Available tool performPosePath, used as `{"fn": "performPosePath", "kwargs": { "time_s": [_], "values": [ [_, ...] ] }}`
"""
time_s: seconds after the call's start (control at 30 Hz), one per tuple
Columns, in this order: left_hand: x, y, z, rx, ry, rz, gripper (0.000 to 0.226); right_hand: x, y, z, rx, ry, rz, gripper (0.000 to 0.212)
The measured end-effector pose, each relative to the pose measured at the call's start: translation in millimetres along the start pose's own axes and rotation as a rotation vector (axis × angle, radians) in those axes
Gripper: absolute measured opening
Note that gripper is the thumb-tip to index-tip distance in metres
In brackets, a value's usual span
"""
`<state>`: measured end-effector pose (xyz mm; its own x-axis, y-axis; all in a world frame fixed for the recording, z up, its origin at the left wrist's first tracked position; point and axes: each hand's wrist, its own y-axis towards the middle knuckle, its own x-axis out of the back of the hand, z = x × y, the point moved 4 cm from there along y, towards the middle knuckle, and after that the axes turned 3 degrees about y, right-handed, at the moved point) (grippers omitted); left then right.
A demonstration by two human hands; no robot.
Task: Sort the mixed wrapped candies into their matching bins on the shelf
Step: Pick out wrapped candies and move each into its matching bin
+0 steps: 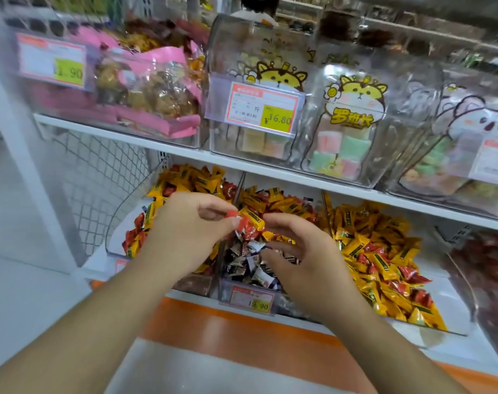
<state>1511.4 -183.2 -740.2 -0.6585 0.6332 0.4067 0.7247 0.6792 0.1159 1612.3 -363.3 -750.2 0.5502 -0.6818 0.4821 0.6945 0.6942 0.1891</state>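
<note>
White shelf (242,163) carries clear bins. Middle lower bin (227,282) is tagged 19.90 (252,301); an upper tag (263,108) reads ¥16.80, a blurred one (53,62) ends .90. Left hand (189,223) pinches red and yellow candies (249,221) above the middle bin. Right hand (304,257) is loosely curled over dark-wrapped candies (249,260); grasp cannot be told.

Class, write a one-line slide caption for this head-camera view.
Left hand pinches red and yellow candies above the middle bin; right hand reaches in.
</note>
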Motion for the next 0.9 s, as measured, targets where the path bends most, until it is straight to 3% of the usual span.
{"fn": "performPosePath", "kwargs": {
  "time_s": [0.1,0.23,0.33,0.47,0.6,0.73,0.9],
  "values": [
    [25,10,6,-0.050,0.355,-0.122,0.009,13,1,-6,-0.020,-0.068,-0.052,0.043],
    [15,11,8,-0.083,0.600,-0.057,0.025,44,4,-23,-0.030,-0.165,-0.118,0.040],
    [-16,0,-8,-0.266,0.547,0.056,0.035,84,10,-45,-0.092,-0.256,-0.200,0.040],
    [-72,-20,-21,-0.385,0.507,0.330,0.047,140,7,-89,-0.265,-0.464,-0.329,0.044],
    [-121,-36,-26,-0.449,0.471,0.542,0.057,161,0,-119,-0.352,-0.593,-0.265,0.038],
    [-151,-45,-22,-0.498,0.530,0.641,0.063,162,1,-132,-0.377,-0.679,-0.150,0.024],
    [-155,-45,-20,-0.507,0.520,0.650,0.063,179,2,-139,-0.370,-0.669,-0.207,0.023]
  ]
}}
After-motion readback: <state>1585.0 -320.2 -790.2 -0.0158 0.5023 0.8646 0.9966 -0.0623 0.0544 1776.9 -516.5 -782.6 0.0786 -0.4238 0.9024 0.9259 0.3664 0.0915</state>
